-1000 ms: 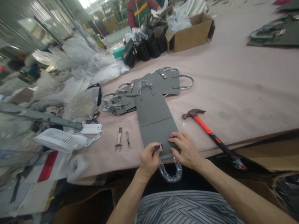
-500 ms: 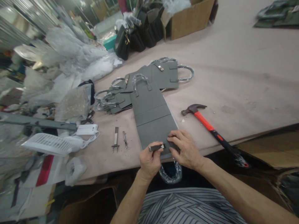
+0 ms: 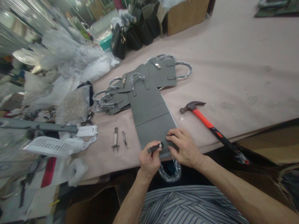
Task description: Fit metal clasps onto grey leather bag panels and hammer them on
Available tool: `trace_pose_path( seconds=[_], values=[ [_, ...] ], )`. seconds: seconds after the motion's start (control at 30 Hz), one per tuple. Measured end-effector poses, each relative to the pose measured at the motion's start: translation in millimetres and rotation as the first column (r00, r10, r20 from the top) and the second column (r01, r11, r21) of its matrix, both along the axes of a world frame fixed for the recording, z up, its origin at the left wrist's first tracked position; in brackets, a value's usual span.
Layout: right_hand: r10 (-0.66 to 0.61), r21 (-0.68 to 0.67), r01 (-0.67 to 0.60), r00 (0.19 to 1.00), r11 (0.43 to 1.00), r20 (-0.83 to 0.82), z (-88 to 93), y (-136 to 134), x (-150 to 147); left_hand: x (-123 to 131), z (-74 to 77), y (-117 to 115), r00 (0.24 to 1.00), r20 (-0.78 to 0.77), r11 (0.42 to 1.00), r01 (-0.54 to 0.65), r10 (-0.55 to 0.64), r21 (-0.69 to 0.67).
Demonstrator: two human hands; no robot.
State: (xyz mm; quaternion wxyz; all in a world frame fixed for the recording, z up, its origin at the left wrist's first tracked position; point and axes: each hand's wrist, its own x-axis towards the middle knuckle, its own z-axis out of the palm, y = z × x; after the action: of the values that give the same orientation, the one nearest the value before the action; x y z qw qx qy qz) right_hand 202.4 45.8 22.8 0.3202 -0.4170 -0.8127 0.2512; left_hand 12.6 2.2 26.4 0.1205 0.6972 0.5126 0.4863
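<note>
One pink counter [image 3: 233, 68] is being occupied by a pile of grey bag pieces [image 3: 164, 73]. Pile is being overlapped by a long grey panel [image 3: 151, 127], reaching the near edge. At right, a claw hammer [image 3: 216, 132] is being supported. Panel's near end is being covered by the right hand [image 3: 187, 152], curled over a dark piece [image 3: 172, 144]; grip cannot be told. Short dark tool [image 3: 153, 148] is being grasped by the left hand [image 3: 149, 161].

A flat grey bag panel [image 3: 150, 116] with lines across its middle and plastic-wrapped handles [image 3: 170, 178] at both ends lies left of the hammer [image 3: 206, 123]. A slim dark tool [image 3: 153, 148] slants left of the hammer too.
</note>
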Motion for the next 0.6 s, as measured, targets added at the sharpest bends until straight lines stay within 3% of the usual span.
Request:
trace_pose_path(
  seconds=[0.37,0.47,0.53,0.6],
  values=[
    [0.001,0.009,-0.001,1.000,1.000,-0.020,0.7,1,0,7,0.5,4,0.991,-0.135,1.000,0.019,-0.016,0.019],
    [0.054,0.009,-0.054,0.997,0.999,-0.047,4.8,4,7,8,0.4,4,0.990,-0.142,1.000,-0.008,0.004,-0.030],
    [-0.002,0.049,0.004,1.000,0.999,-0.031,6.1,7,20,9,0.7,5,0.992,-0.130,0.998,-0.011,0.002,-0.067],
    [-0.185,0.120,0.177,0.981,0.977,0.052,5.6,11,40,11,1.5,5,0.993,-0.122,0.995,-0.013,0.001,-0.097]
  ],
)
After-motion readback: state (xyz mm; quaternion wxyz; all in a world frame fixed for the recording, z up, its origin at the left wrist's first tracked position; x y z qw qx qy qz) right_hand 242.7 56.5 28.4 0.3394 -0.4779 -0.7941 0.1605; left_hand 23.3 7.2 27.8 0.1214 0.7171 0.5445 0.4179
